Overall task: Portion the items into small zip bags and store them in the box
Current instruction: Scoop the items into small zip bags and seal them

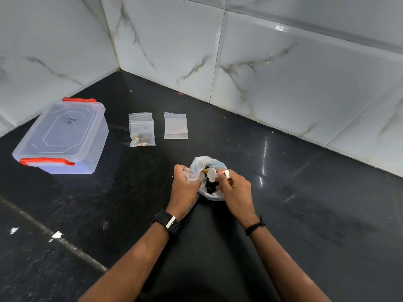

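Observation:
A thin plastic bag (214, 162) with dark and brown items inside sits on the black counter in the middle. My left hand (184, 182) grips a small clear zip bag (192, 176) beside the plastic bag's left rim. My right hand (234, 187) holds a small white scoop (212, 173) over the bag's mouth. Farther back lie filled zip bags (141, 134) holding brown pieces, and a stack of empty zip bags (175, 125). A clear lidded box (63, 136) with red clips stands at the left.
The black stone counter (305, 214) ends at marble-tiled walls (261, 62) behind and to the left, forming a corner. A seam in the counter (65, 243) runs diagonally at the lower left, with small white specks near it.

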